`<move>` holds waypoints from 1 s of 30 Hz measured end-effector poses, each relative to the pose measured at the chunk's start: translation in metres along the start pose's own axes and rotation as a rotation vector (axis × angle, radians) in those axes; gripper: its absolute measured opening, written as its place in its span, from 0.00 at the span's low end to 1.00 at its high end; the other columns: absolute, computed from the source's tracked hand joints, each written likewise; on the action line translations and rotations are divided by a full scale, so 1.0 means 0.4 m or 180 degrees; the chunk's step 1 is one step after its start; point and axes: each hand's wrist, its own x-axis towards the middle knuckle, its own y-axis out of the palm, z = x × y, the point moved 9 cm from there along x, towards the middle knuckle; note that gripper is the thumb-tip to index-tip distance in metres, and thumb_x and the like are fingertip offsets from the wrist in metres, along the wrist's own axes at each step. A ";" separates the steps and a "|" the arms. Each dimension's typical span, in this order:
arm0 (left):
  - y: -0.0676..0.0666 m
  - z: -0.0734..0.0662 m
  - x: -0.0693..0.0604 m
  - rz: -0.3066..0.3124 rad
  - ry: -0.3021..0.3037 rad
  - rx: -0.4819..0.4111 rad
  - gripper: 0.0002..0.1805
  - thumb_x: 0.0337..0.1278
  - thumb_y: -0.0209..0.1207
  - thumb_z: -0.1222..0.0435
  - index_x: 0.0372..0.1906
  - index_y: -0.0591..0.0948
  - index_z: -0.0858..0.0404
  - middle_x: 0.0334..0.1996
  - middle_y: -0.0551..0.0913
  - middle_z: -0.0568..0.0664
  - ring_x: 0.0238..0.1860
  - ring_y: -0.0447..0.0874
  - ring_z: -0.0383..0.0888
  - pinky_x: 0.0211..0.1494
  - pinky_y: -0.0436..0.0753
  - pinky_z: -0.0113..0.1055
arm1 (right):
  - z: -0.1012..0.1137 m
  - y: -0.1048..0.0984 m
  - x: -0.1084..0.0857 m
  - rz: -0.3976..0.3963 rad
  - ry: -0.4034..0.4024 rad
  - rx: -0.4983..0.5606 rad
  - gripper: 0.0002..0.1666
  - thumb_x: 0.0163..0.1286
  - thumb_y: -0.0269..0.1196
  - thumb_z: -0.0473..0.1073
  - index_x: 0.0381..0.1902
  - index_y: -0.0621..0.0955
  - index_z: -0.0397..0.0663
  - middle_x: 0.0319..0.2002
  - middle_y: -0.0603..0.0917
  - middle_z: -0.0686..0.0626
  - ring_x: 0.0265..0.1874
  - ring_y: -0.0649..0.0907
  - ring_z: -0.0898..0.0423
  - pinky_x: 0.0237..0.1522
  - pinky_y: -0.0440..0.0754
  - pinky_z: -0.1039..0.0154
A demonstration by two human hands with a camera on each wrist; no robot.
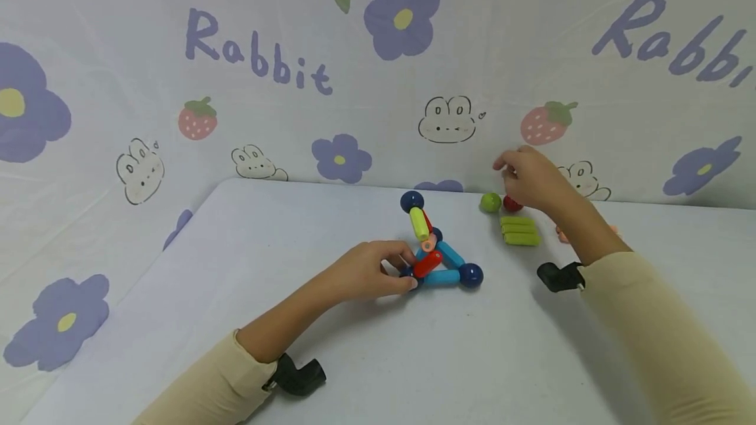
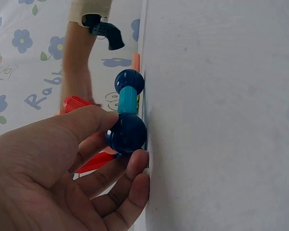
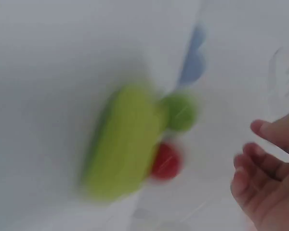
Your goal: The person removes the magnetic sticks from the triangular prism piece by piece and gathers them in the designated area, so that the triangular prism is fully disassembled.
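My left hand (image 1: 372,271) grips a navy ball (image 2: 127,134) at the near left corner of a magnetic stick-and-ball structure. Blue rods (image 1: 443,277) join that corner to another navy ball (image 1: 471,275) and to one at the back. Red rods (image 1: 428,263) and a yellow-green rod (image 1: 420,223) rise from the base, with a navy ball (image 1: 412,201) at the top. In the air at the back right, my right hand (image 1: 534,179) holds nothing, its fingers loosely bent. Below it are a green ball (image 1: 490,202) and a partly hidden red ball (image 1: 512,203).
Several yellow-green rods (image 1: 520,231) lie side by side in front of the loose balls. Orange-pink pieces (image 1: 562,235) are partly hidden behind the right forearm. A printed cloth (image 1: 378,103) hangs behind the white table (image 1: 378,359). The right wrist view is blurred.
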 end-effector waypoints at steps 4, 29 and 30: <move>0.000 -0.001 -0.001 0.0009 0.0035 -0.0013 0.09 0.61 0.66 0.60 0.45 0.81 0.51 0.40 0.85 0.43 0.34 0.84 0.42 0.36 0.83 0.34 | 0.133 0.011 0.008 0.0149 -0.0172 0.0349 0.17 0.77 0.54 0.43 0.54 0.81 0.38 0.47 0.80 0.38 0.43 0.78 0.42 0.45 0.80 0.47; -0.001 -0.006 -0.004 0.0024 0.0087 -0.0068 0.09 0.61 0.66 0.60 0.45 0.81 0.51 0.40 0.85 0.43 0.32 0.84 0.41 0.34 0.83 0.34 | 0.306 0.127 0.006 0.0842 -0.0257 0.0379 0.11 0.66 0.58 0.34 0.46 0.72 0.39 0.35 0.76 0.41 0.29 0.76 0.50 0.29 0.76 0.61; -0.001 -0.006 -0.003 0.0023 0.0087 -0.0063 0.09 0.61 0.66 0.60 0.45 0.81 0.51 0.40 0.85 0.43 0.32 0.84 0.41 0.35 0.83 0.34 | 0.305 0.129 0.006 0.0841 -0.0245 0.0384 0.12 0.66 0.58 0.33 0.47 0.72 0.39 0.34 0.76 0.41 0.29 0.76 0.50 0.29 0.76 0.61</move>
